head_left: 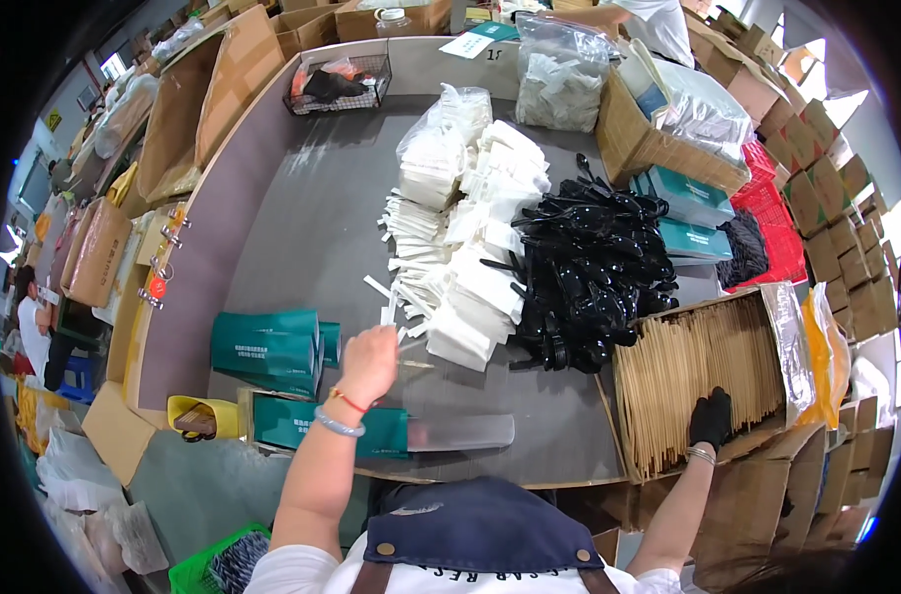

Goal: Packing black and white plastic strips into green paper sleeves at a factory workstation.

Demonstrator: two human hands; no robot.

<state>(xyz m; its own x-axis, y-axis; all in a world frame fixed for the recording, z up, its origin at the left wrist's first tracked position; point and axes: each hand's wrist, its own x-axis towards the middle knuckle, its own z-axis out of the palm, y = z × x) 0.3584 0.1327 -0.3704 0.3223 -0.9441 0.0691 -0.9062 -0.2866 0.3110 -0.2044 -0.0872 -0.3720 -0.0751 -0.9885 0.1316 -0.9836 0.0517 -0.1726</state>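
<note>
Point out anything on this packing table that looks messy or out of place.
The white paper-wrapped sticks lie scattered at all angles beside the white napkin stacks, and the black plastic cutlery sits in a loose, tangled heap. Nothing looks damaged.

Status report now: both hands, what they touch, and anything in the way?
Left hand pinching white paper sticks. Right hand, black glove, on bamboo chopsticks in carton. Black plastic spoons piled between.

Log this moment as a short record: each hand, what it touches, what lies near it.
left hand: bare, fingers on a thin white packet at the edge of the white pile
right hand: black glove, resting on the brown sticks in a cardboard box
between the hands: heap of black spoons
near left hand: green cartons
surface: grey table
</note>
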